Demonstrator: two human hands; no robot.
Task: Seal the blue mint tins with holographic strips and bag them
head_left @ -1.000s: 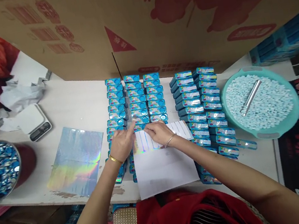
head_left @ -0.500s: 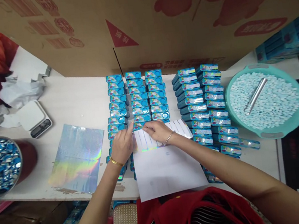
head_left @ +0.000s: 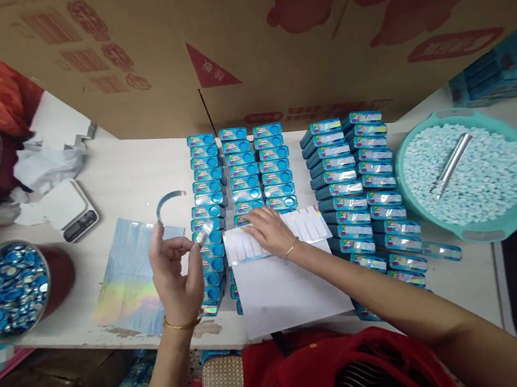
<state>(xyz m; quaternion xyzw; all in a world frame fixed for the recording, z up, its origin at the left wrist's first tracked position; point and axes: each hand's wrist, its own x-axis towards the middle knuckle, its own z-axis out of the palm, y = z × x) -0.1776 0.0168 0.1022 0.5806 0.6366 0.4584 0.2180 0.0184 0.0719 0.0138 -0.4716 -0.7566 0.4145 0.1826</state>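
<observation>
My left hand (head_left: 176, 275) is raised over the table, fingers curled. A thin shiny curled sticker strip (head_left: 169, 196) clings at its index fingertip, and a small glossy piece (head_left: 204, 231) shows by the thumb; whether they are one strip I cannot tell. My right hand (head_left: 269, 234) grips the upper edge of a sticker sheet (head_left: 310, 224) marked in narrow strips, fingers bent on it. That sheet joins or lies over white paper (head_left: 294, 292), which covers part of the rows of blue tins (head_left: 242, 170) standing on edge.
More blue tins (head_left: 339, 189) stand at the right, beside a turquoise basin (head_left: 480, 230) of pale tablets with a metal scoop. To the left are a holographic sheet (head_left: 129, 279), a scale (head_left: 69, 207) and a pot of blue caps (head_left: 9, 292). A large carton (head_left: 158, 52) walls the back.
My left hand has moved left and up, away from the sheet, with the curled strip on its fingers. My right hand stays at the sheet's upper edge.
</observation>
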